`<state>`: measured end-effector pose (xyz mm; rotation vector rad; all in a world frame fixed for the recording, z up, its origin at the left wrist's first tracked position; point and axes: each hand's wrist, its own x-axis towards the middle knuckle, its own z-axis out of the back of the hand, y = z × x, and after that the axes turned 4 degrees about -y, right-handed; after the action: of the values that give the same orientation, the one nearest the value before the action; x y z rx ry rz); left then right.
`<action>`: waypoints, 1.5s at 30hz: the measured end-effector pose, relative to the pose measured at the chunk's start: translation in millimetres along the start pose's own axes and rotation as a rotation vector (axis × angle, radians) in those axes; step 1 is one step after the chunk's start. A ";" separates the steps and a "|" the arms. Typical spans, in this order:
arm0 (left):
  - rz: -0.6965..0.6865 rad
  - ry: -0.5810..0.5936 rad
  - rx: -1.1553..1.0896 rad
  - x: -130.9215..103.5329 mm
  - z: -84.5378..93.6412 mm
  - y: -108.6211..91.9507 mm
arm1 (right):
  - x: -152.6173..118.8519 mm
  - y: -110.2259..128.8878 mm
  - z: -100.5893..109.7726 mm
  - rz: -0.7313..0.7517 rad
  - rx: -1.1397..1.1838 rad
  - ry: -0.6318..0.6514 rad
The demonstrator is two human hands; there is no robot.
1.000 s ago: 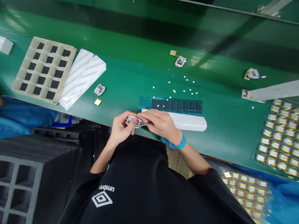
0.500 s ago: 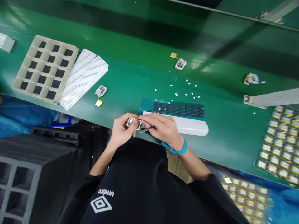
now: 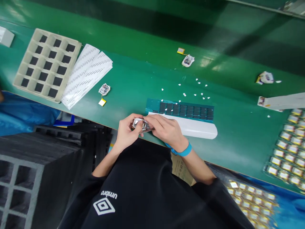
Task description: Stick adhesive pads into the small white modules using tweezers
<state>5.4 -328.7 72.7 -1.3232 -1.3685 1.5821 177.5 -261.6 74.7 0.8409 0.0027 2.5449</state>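
Left hand (image 3: 127, 132): thumb across front, fingers behind, pinching a white rounded plastic housing (image 3: 136, 121), innards exposed, at the near edge of the smooth green bench (image 3: 128, 82).
Right hand (image 3: 168, 128): fingertips bunched at housing's right end; thin grey metal tool (image 3: 149, 130) gripped under curled fingers; any small part pinched, can't tell.
Step at housing: looks like fine fingertip work on the open face.
Next move at housing: probably calls for steady left pinch, light right touch.
White sheet (image 3: 199, 129): glossy, rounded right end, overlaps the teal sheet.
Teal sheet (image 3: 152, 104): flat, rows of narrow dark strips.
White bits (image 3: 184, 94): tiny, flat, scattered on and beyond teal sheet.
Left shell (image 3: 104, 90): white, rounded, open; yellow-edged flat cell (image 3: 102, 102) beside it.
Printed strips (image 3: 89, 68): white, flat, fanned, against tray.
Cream tray (image 3: 77, 47): moulded, square compartments, dark squares inside.
Far shell (image 3: 188, 60): white, rounded, wired to another flat cell (image 3: 180, 51).
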 end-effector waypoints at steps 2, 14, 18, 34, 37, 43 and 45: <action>0.005 0.010 0.000 -0.7 -0.9 1.0 | -0.7 -0.5 -1.4 0.008 -0.011 0.012; -0.041 0.051 -0.075 1.6 -9.8 -3.3 | 10.2 -72.4 33.4 -0.126 -0.094 -0.113; -0.043 0.086 -0.132 3.5 -11.1 -5.5 | -1.0 -47.9 18.8 0.094 0.015 0.037; -0.172 -0.020 -0.096 10.1 -17.9 14.5 | 0.0 -32.5 12.8 0.095 -0.029 0.006; -0.212 -0.023 -0.093 8.7 -19.6 14.0 | -1.6 -27.5 9.9 0.082 -0.065 0.003; -0.259 -0.067 -0.167 8.8 -23.0 14.6 | -5.1 -26.8 6.9 -0.021 0.188 0.049; -0.275 -0.062 -0.195 7.6 -22.4 14.5 | -2.0 -25.0 5.3 -0.140 0.423 0.024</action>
<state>26.5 -318.4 58.0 -1.1442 -1.6990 1.3408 192.4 -240.8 74.3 0.9249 0.6041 2.4545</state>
